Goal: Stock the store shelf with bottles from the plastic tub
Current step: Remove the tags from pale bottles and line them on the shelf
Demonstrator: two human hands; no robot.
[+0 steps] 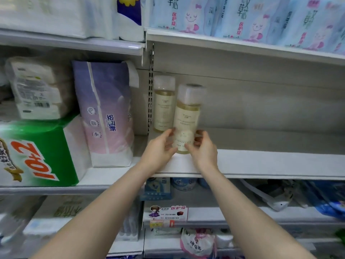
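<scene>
A clear bottle [187,116] of pale yellow liquid with a frosted cap and cream label stands near the front left of the white shelf [261,161]. My left hand [163,146] grips its lower left side and my right hand [202,146] grips its lower right side. A second, matching bottle [164,103] stands behind it at the shelf's back left corner, next to the slotted upright. The plastic tub is out of view.
Right of the bottles the shelf runs on bare. Tissue packs, a purple one [106,113] and a green one [37,156], fill the bay to the left. Blue-and-pink packs [242,17] line the shelf above. Assorted goods [168,214] sit on lower shelves.
</scene>
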